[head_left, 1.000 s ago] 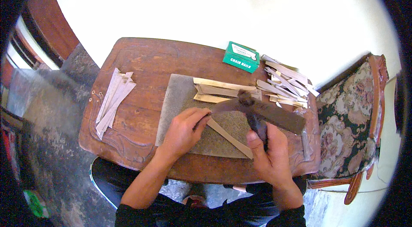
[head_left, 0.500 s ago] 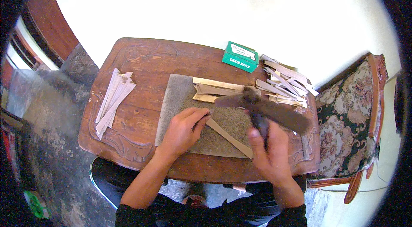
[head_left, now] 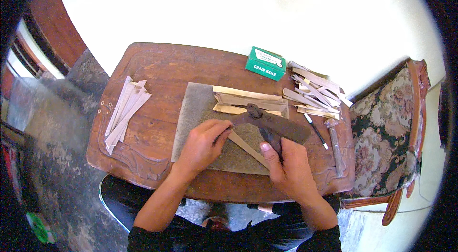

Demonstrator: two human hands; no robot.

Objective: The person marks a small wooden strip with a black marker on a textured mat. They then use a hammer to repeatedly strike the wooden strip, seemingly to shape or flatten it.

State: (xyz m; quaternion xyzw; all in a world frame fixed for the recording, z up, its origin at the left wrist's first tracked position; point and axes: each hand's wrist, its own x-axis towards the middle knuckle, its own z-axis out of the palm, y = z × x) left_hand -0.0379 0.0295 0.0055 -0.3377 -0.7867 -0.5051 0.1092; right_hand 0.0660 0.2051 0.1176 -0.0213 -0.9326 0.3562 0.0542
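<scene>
My left hand [head_left: 202, 144] presses down the near end of a thin pale wooden strip [head_left: 248, 148] that lies slanted on a grey-green mat [head_left: 195, 113]. My right hand [head_left: 286, 166] grips the handle of a dark, rusty broad-bladed chopper [head_left: 276, 125], whose blade sits over the strip's far end. Just beyond the blade, a few more pale strips [head_left: 248, 99] lie stacked on the mat.
The mat lies on a carved brown wooden table [head_left: 157, 68]. A bundle of pale strips [head_left: 125, 111] lies at the left, a loose pile of strips [head_left: 312, 90] at the right by a green box [head_left: 265, 63]. A pen [head_left: 316, 130] and an upholstered chair [head_left: 389, 133] are at the right.
The chopper blade swung up and right, then came back down and left onto the strip. My left hand has stayed on the strip.
</scene>
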